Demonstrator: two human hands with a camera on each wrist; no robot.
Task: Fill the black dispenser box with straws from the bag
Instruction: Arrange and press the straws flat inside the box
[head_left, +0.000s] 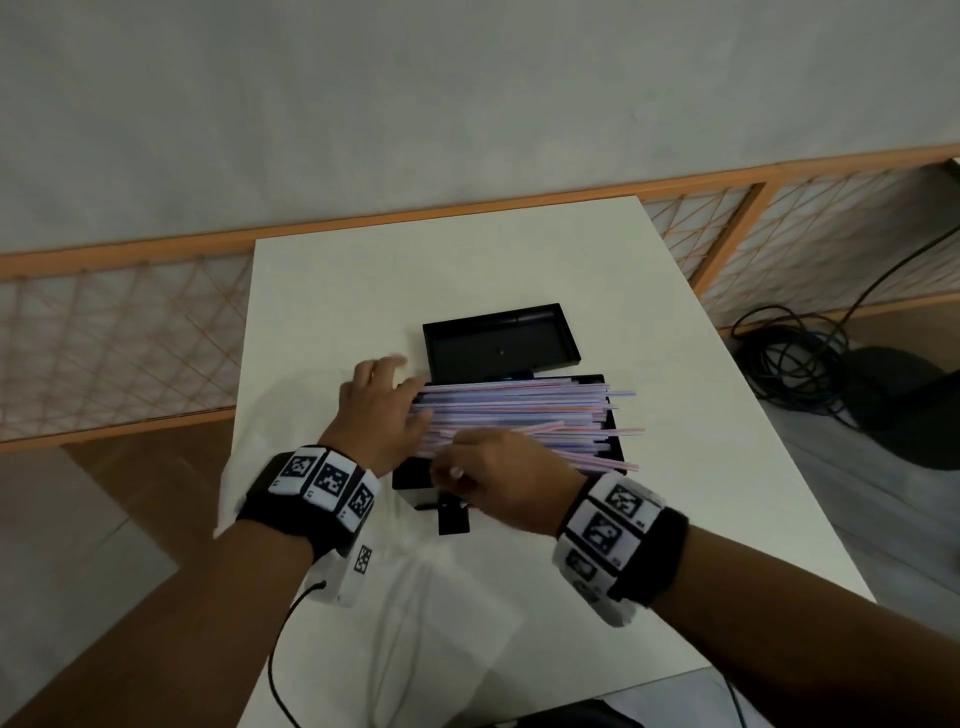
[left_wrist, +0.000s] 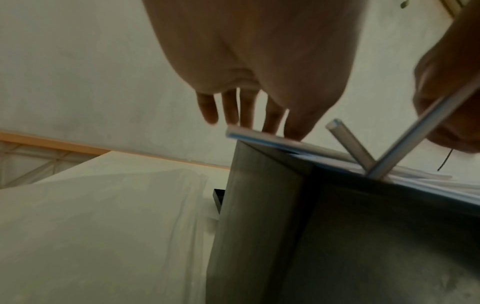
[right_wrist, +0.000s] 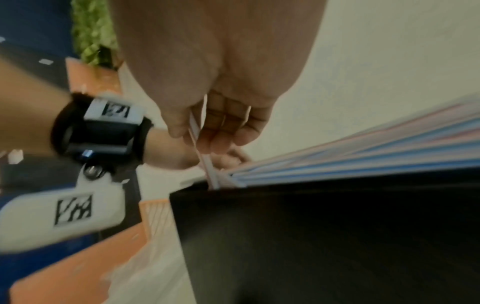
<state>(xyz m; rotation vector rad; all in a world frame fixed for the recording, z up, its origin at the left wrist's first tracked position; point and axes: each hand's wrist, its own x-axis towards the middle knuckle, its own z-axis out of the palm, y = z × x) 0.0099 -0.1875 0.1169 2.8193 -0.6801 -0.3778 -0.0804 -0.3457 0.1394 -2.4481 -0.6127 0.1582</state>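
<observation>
Nearest the person, along the table's (head_left: 675, 545) near edge, lies a crumpled clear plastic bag (head_left: 415, 597); it looks flat, contents not discernible.

Right hand (head_left: 498, 478): over the front near edge of the black dispenser box (head_left: 410, 480), which stands about mid-table. Thumb and curled fingers (right_wrist: 221, 131) pinch a single straw (right_wrist: 205, 162) whose lower end rests at the box's near left corner, tilted up out of the pile.

Left hand (head_left: 376, 410): at the box's left end. Fingers (left_wrist: 231, 109) straight and slightly spread, tips touching the ends of the straws (head_left: 519, 415), holding nothing.

Straws heaped level with or above the rim, lying lengthwise; several poke past the right end and a few sit askew on top.

Beyond the box, toward the table's far edge, the lid (head_left: 501, 343) lies open side up, just behind the box.

Judgement: filling largely done; step in hand is tidying strays. Next move: lay the pinched straw parallel to the rest, then square the overhanging right ends inward so the lid can seat.
</observation>
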